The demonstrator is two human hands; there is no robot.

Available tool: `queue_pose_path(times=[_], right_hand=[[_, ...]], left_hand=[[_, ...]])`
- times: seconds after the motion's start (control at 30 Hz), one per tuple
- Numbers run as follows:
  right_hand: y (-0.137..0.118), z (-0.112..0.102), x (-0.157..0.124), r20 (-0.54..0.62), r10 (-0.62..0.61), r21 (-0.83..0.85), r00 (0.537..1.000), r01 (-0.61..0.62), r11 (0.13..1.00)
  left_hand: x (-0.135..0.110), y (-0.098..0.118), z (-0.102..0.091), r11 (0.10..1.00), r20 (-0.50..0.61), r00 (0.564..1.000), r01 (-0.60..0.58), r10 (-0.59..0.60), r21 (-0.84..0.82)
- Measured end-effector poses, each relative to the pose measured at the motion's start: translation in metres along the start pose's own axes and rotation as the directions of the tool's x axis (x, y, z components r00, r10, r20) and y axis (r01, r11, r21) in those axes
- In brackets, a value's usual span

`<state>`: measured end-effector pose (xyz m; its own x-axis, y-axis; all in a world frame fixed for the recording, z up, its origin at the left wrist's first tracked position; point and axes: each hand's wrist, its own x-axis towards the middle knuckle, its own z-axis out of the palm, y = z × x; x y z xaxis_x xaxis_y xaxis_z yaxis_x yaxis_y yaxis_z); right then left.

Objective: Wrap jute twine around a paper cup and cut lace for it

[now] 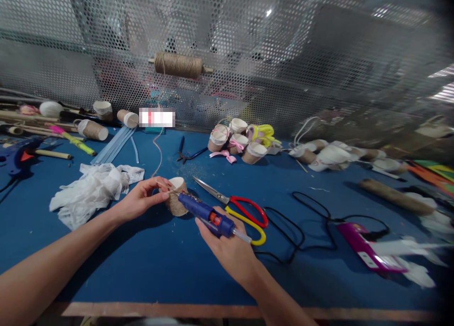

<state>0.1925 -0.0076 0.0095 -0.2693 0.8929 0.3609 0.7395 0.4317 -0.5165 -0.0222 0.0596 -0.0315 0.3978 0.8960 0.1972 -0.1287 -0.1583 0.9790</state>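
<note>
Diagonally held glue gun (203, 209), nozzle (181, 197) up-left, toward cup (178, 207).

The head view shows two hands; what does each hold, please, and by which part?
The right hand holds the glue gun around its rear half; the left hand is at the small cup, its exact hold unclear.
</note>
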Motion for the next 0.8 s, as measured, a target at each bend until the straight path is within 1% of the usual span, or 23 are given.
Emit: queue_pose_path(times=[0.27, 0.33, 0.47, 0.53, 0.67, 0.8], right_hand=[[0.0046, 0.0, 0.0006, -0.01, 0.03, -0.025, 1.0, -0.03, 0.999], [0.0068, -0.0006, 0.001, -0.006, 0.002, -0.06, 1.0, -0.002, 0.998], [0.0097, -0.0005, 0.0011, 0.013, -0.096, -0.148, 0.995, 0.097, 0.984], [0.0093, 0.0002, 0.0005, 0.007, -0.099, -0.161, 0.995, 0.099, 0.982], [0.005, 0.0007, -0.0008, -0.01, -0.055, -0.125, 0.998, 0.054, 0.991], [0.0035, -0.0005, -0.0002, 0.001, -0.026, -0.061, 1.0, 0.026, 0.998]], left_hand=[[-0.0003, 0.001, 0.0001, 1.0, -0.008, 1.0, 0.023, -0.023, -0.006], [-0.0004, 0.001, -0.0002, 1.0, -0.013, 1.0, 0.028, -0.029, -0.007], [-0.0005, 0.0001, -0.0011, 0.999, -0.01, 0.999, 0.033, -0.033, -0.019], [-0.0005, -0.0005, -0.0015, 0.999, -0.013, 0.999, 0.037, -0.038, -0.02], [-0.0004, -0.0018, -0.0015, 1.0, -0.016, 1.0, 0.022, -0.022, -0.008], [-0.0004, -0.0024, -0.001, 1.0, -0.017, 1.0, 0.007, -0.007, 0.003]])
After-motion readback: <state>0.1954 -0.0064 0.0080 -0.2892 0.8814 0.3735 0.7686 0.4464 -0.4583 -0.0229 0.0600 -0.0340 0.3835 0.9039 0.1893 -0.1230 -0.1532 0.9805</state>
